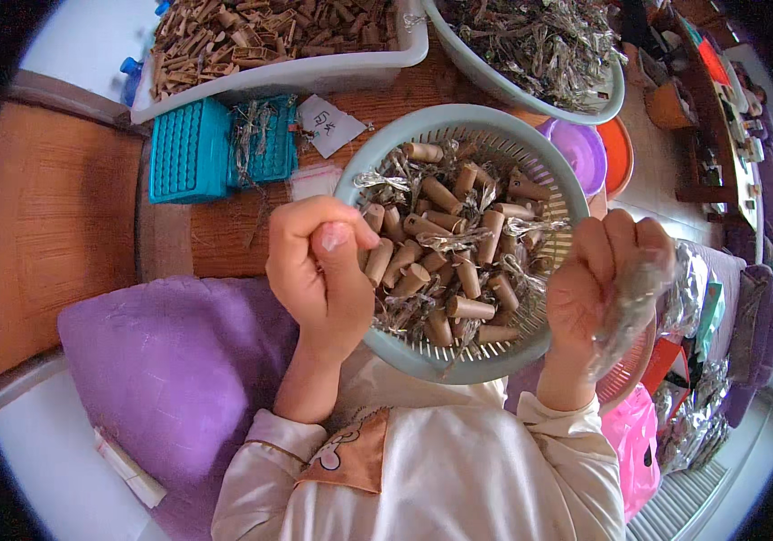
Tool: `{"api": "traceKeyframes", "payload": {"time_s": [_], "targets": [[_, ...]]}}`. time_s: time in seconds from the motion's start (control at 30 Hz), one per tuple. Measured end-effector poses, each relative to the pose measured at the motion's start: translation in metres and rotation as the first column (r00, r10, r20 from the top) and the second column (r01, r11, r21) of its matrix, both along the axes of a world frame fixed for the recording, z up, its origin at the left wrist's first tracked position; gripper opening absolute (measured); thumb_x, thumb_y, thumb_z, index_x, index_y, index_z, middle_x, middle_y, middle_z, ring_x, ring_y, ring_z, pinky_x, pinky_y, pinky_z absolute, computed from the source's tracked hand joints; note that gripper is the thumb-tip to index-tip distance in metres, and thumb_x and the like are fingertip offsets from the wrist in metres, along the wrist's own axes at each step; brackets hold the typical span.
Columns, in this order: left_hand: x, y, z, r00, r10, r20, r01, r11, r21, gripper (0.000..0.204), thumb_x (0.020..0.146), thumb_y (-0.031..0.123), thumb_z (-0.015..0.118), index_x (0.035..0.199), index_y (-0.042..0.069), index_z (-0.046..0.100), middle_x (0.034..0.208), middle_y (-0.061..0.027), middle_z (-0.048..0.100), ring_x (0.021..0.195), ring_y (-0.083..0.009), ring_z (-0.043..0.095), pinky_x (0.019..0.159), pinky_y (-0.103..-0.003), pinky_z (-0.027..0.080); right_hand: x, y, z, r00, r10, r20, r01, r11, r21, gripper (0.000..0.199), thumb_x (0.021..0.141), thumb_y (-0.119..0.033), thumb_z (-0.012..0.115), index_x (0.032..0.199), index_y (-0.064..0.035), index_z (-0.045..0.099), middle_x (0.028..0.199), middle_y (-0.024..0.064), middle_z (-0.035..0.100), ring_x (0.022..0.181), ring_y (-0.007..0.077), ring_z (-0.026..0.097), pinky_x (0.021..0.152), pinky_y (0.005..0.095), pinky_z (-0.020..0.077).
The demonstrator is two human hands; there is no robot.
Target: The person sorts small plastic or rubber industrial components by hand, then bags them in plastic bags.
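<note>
In front of me a grey-green plastic basket (577, 194) holds many small brown tubes (440, 194), some with silvery strands on them. My left hand (321, 270) is closed above the basket's left rim, thumb pressed against the bent fingers. Whatever it may pinch is hidden. On the other side, past the right rim, my right hand (589, 288) has its fingers curled around a bundle of shiny, see-through strands (625, 316). The bundle is smeared by motion and hangs down along the wrist.
A white tub (314, 65) full of brown pieces stands at the back left; a pale basin (494, 77) of silvery strands, at the back right. Teal crates (190, 149) sit left, beyond a purple cushion (170, 361). Purple (577, 153) and orange (619, 158) buckets and a pink bag (631, 442) lie right.
</note>
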State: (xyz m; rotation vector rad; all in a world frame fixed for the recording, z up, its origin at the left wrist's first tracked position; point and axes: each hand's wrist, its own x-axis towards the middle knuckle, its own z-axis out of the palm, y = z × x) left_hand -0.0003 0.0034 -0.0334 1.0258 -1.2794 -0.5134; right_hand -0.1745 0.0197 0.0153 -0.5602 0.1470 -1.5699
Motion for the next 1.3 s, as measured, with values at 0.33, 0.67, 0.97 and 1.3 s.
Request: {"api": "traceKeyframes", "payload": {"time_s": [0.33, 0.67, 0.97, 1.3], "targets": [[-0.018, 0.005, 0.018, 0.852, -0.443, -0.278, 0.508, 0.828, 0.237, 0.053, 0.077, 0.057, 0.038, 0.065, 0.005, 0.039, 0.058, 0.0027, 0.032, 0.049, -0.0054, 0.026, 0.044, -0.021, 0.017, -0.001, 0.002, -0.027, 0.823, -0.178, -0.539, 0.125, 0.983, -0.134, 0.035, 0.08, -0.036, 0.048, 0.059, -0.0083, 0.046, 0.059, 0.0016, 0.044, 0.055, 0.0136, 0.035, 0.052, 0.0271, 0.027], [-0.022, -0.006, 0.022, 0.733, -0.671, -0.112, 0.659, 0.658, 0.364, 0.053, 0.073, 0.052, 0.052, 0.061, 0.002, 0.044, 0.052, -0.0052, 0.042, 0.045, -0.014, 0.042, 0.042, -0.026, 0.032, -0.005, 0.003, -0.033, 0.541, -0.182, -0.821, 0.054, 0.982, -0.182, 0.021, 0.065, -0.008, 0.059, 0.059, -0.0072, 0.039, 0.062, -0.0002, 0.037, 0.056, 0.011, 0.033, 0.051, 0.0237, 0.0259], [-0.016, -0.005, 0.013, 0.735, -0.665, -0.135, 0.637, 0.609, 0.473, 0.025, 0.077, 0.024, 0.057, 0.064, 0.003, 0.051, 0.047, -0.0042, 0.044, 0.042, -0.0116, 0.042, 0.04, -0.025, 0.032, -0.006, 0.006, -0.031, 0.483, -0.154, -0.862, 0.045, 0.988, -0.151, 0.019, 0.067, -0.002, 0.059, 0.07, -0.0063, 0.041, 0.069, 0.0, 0.04, 0.061, 0.0097, 0.035, 0.055, 0.0212, 0.0279], [-0.014, -0.04, 0.015, 0.758, -0.637, 0.14, 0.597, 0.764, 0.245, 0.027, 0.081, 0.028, 0.049, 0.068, 0.004, 0.05, 0.056, -0.0031, 0.047, 0.049, -0.0102, 0.043, 0.045, -0.023, 0.033, -0.029, 0.021, -0.032, 0.429, -0.298, -0.853, 0.51, 0.859, -0.043, 0.009, 0.079, -0.009, 0.043, 0.084, -0.002, 0.047, 0.081, 0.0031, 0.045, 0.071, 0.01, 0.04, 0.065, 0.0214, 0.0326]]}}
